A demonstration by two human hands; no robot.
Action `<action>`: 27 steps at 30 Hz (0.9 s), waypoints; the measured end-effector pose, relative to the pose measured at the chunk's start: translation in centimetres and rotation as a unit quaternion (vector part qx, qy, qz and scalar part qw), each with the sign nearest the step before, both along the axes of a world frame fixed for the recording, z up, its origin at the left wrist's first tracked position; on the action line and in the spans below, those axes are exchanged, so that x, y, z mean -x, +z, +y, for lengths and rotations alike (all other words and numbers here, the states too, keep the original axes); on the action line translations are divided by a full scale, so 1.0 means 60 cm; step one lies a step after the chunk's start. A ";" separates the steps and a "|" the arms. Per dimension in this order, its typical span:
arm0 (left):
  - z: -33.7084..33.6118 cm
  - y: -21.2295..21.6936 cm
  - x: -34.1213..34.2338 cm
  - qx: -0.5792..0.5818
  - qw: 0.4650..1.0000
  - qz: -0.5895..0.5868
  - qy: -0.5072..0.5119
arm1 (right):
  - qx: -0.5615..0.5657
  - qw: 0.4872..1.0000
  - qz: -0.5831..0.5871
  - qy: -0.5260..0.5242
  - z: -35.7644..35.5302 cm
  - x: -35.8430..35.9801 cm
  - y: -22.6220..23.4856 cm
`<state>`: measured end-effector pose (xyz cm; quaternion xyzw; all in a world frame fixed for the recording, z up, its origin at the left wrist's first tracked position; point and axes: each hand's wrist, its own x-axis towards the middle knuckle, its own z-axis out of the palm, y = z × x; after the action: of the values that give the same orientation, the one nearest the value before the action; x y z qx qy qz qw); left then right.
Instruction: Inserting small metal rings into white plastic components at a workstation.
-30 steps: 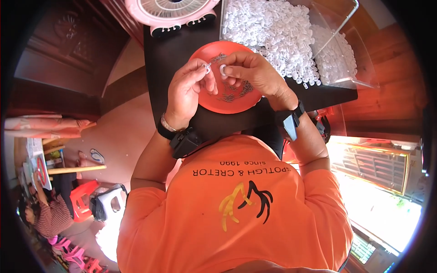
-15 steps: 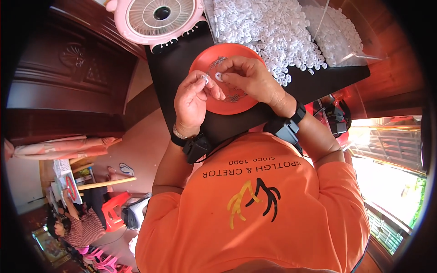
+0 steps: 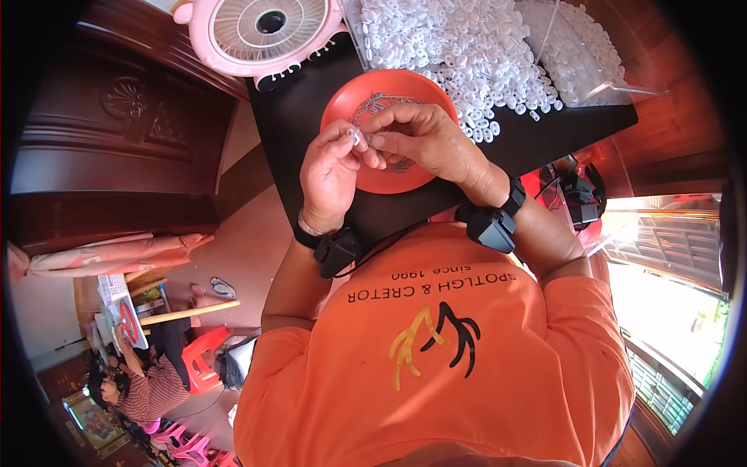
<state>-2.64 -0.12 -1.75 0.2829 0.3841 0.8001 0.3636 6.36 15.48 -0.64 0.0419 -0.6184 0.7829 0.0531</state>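
Over a round orange-red plate (image 3: 387,187), my left hand (image 3: 327,173) pinches a small white plastic piece (image 3: 355,137) between thumb and fingers. The thumb and fingertips of my right hand (image 3: 437,148) are closed together right beside that piece. Whatever they hold is hidden by the fingers. Small thin metal pins (image 3: 381,101) lie in the plate behind and beneath both hands. A heap of small white oval pieces with holes (image 3: 467,54) spreads over the table just past the plate, on the right.
The dark table (image 3: 284,132) carries a pink fan (image 3: 268,47) at the far left. A clear plastic bin (image 3: 580,58) holds more white pieces at the far right. In the lower left, another person (image 3: 156,393) sits near a red stool (image 3: 204,362).
My right hand has moved left, bringing its fingertips up to the white piece in my left hand. The white oval piece seen in its fingers before is now hidden.
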 end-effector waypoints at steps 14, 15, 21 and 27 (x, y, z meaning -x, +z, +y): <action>0.009 0.005 -0.018 0.051 0.997 0.044 0.048 | 0.037 0.997 -0.049 -0.036 0.014 -0.005 0.016; 0.008 0.002 -0.017 0.079 0.993 0.052 0.066 | 0.025 0.996 -0.065 -0.060 0.016 -0.004 0.018; 0.007 -0.001 -0.021 0.127 0.981 0.081 0.121 | 0.031 0.993 -0.066 -0.094 0.013 0.004 0.017; 0.008 0.003 -0.025 0.140 0.978 0.084 0.128 | 0.021 0.993 -0.065 -0.094 0.011 0.006 0.016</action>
<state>-1.12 0.37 -1.55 0.2438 0.5544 0.7518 0.2607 5.99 16.13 0.30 -0.0689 -0.6052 0.7883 0.0870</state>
